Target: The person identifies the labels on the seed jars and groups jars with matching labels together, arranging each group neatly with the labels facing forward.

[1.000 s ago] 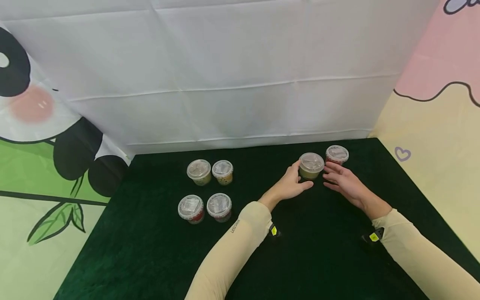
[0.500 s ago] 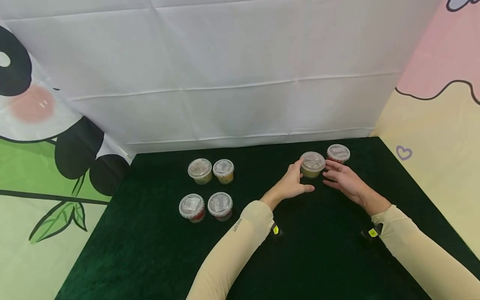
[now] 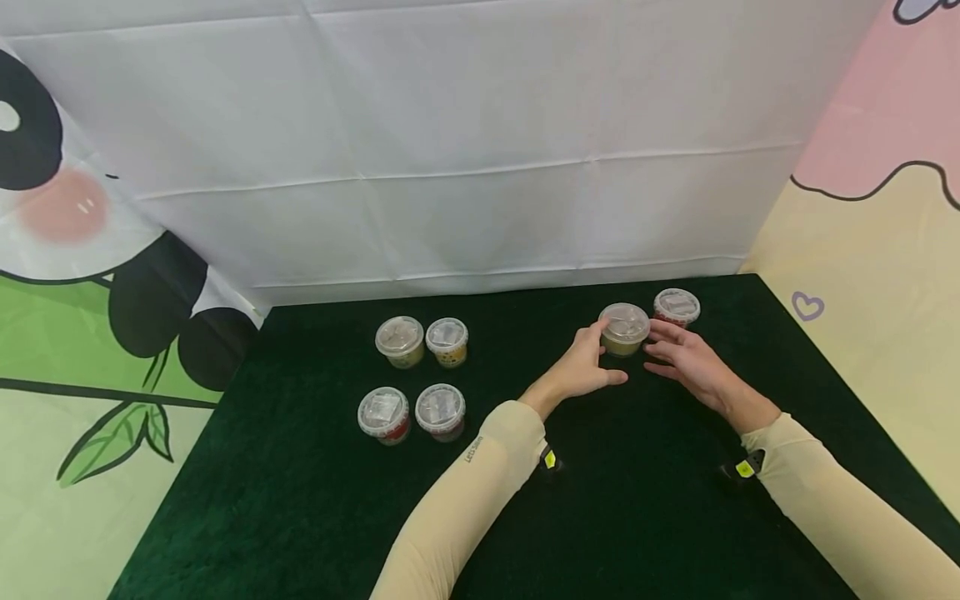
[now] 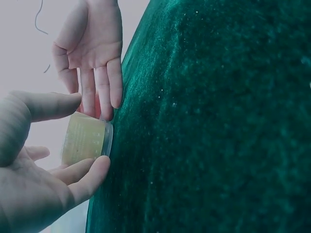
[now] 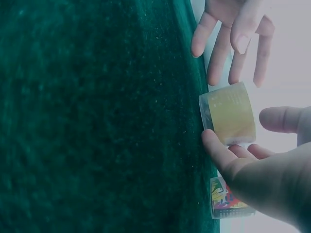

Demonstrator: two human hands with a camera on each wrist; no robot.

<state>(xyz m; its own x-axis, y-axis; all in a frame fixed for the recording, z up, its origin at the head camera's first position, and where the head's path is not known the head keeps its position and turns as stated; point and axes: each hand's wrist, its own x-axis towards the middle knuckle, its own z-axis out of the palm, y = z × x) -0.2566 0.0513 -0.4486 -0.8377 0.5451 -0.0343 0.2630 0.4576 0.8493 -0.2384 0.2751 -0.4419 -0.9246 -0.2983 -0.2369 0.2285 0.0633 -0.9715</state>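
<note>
A lidded plastic cup of pale yellow-green stuff (image 3: 624, 329) stands upright near the far right of the table. My left hand (image 3: 576, 371) is at its left side, fingers extended and fingertips right at the cup's wall, thumb spread away in front. On the other side my right hand (image 3: 693, 367) reaches in with loosely straight fingers, their tips close to the cup. Both wrist views show the yellow-green cup (image 4: 85, 138) between the two hands. Just behind the right fingers is a second lidded cup with a red, colourful print (image 5: 228, 199), partly hidden in the head view.
Several more lidded cups stand to the left in two rows: two at the back, including a yellow speckled one (image 3: 447, 342), and two in front, including a red one (image 3: 384, 415). Dark green cloth (image 3: 262, 500) covers the table. A white curtain (image 3: 450, 150) hangs behind it.
The view shifts very slightly. Both hands stay beside the yellow-green cup, which keeps its place.
</note>
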